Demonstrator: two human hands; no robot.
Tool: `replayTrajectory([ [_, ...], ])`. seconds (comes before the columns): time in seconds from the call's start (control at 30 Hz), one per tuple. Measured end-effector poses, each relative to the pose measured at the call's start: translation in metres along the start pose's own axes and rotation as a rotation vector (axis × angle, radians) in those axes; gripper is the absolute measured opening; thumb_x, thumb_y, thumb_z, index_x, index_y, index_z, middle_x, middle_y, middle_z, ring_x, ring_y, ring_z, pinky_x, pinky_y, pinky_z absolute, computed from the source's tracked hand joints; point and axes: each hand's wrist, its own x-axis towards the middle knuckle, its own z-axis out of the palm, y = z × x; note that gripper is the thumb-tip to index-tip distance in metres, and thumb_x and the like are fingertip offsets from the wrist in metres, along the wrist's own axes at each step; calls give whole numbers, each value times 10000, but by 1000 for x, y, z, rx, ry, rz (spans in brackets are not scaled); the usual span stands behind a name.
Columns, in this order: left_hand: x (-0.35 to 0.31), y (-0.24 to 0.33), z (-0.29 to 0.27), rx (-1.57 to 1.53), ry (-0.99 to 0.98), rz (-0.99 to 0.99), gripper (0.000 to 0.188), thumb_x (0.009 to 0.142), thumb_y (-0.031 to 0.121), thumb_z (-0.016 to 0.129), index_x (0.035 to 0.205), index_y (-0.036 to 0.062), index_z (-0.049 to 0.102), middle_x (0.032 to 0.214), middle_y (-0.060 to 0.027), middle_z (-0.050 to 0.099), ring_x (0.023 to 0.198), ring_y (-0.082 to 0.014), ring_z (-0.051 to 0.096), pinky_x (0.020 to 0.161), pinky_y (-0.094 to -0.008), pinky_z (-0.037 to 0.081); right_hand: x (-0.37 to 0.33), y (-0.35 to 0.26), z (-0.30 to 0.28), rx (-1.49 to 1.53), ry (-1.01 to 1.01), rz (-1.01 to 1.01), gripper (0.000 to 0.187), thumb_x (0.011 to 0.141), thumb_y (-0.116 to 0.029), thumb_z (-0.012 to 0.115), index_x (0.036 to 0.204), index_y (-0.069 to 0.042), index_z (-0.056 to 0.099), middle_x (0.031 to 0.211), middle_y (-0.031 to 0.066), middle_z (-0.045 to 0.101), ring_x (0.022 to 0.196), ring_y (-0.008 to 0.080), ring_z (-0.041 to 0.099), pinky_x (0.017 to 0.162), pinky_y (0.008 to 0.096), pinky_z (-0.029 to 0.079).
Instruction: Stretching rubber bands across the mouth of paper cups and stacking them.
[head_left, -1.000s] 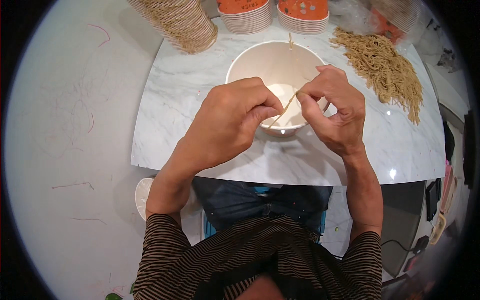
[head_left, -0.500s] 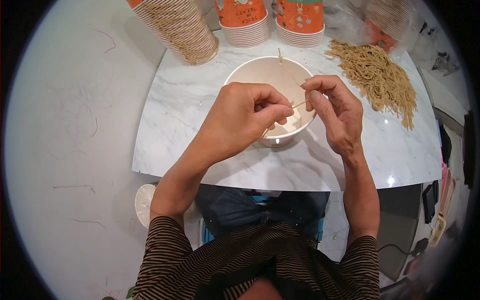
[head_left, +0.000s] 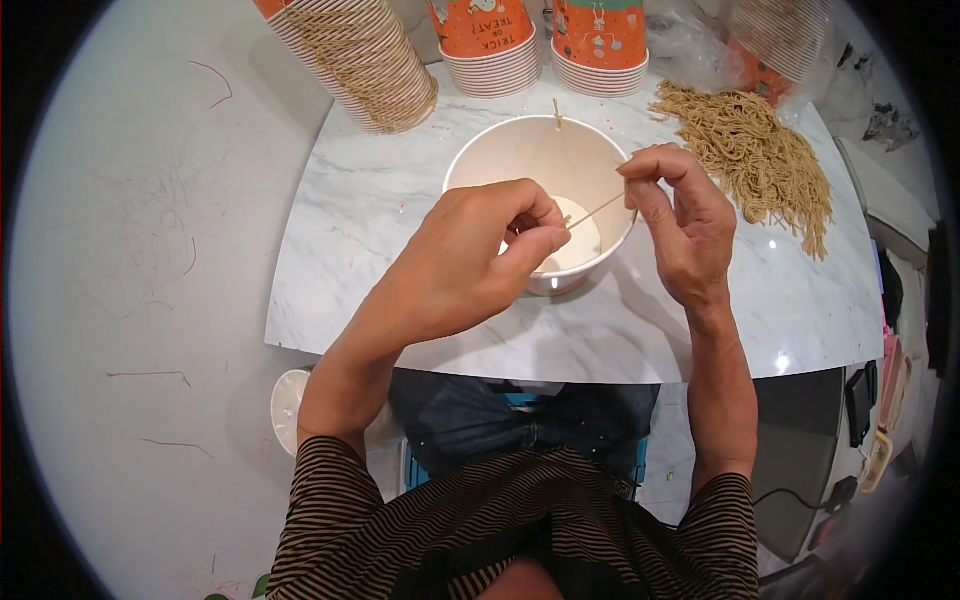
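Note:
A large white paper bucket (head_left: 490, 150) stands open on the marbled table, with a short tan cord end (head_left: 559, 116) knotted through its far rim. Over the bucket's mouth, my left hand (head_left: 490, 240) pinches one end of a thin tan cord (head_left: 597, 210) between thumb and fingertips. My right hand (head_left: 685, 220), at the bucket's right rim, pinches the other end. Between the two hands the cord runs straight, slanting up to the right. My left hand hides part of the bucket's near left side.
A heap of tan cords (head_left: 750, 160) lies at the table's right. Along the back stand nested orange printed buckets (head_left: 490, 60), another such stack (head_left: 600, 60), and a leaning stack strung with cords (head_left: 360, 70). Clear plastic wrap (head_left: 690, 45) lies behind. A white wall borders the left.
My hands have drawn apart, the left moving slightly left and down, the right a little right. The cord between them now shows longer and straight.

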Motion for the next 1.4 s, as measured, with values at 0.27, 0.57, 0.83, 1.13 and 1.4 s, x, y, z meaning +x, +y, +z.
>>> replayTrajectory([
  [0.27, -18, -16, -4, 69, 31, 138, 77, 950, 48, 691, 938, -21, 660, 831, -80, 695, 765, -168, 632, 735, -311, 505, 8, 14, -21, 0, 171, 27, 116, 1006, 6, 614, 1087, 15, 697, 990, 23, 681, 872, 106, 609, 821, 262, 505],
  [0.57, -7, -61, 31, 396, 494, 725, 148, 836, 8, 786, 905, 37, 658, 836, -87, 677, 726, -281, 656, 634, -373, 518, -7, 2, -46, -366, -259, 71, 189, 895, -29, 754, 1066, 18, 687, 940, 78, 690, 815, 158, 611, 748, 302, 510],
  [0.83, 1, -68, 46, 410, 535, 831, 237, 799, 46, 823, 985, 29, 678, 888, -77, 717, 773, -277, 691, 696, -368, 559, -46, -10, 12, -437, -298, -204, 319, 767, -72, 856, 1065, -88, 740, 913, 77, 692, 779, 253, 680, 653, 358, 539],
  [1.13, -3, -79, 20, 581, 491, 775, 347, 794, 75, 816, 1119, 37, 699, 906, -97, 726, 822, -275, 700, 830, -416, 555, -53, -2, 20, -565, -204, -211, 259, 798, 4, 769, 1041, -83, 743, 861, 70, 699, 710, 252, 674, 605, 371, 531],
  [1.4, -7, -53, 39, 458, 408, 652, 366, 794, 18, 786, 1151, 85, 737, 873, -41, 766, 733, -217, 712, 641, -325, 510, -57, 3, 21, -625, -145, -397, 320, 735, 5, 787, 1035, -93, 736, 891, 41, 717, 690, 209, 676, 561, 326, 524],
])
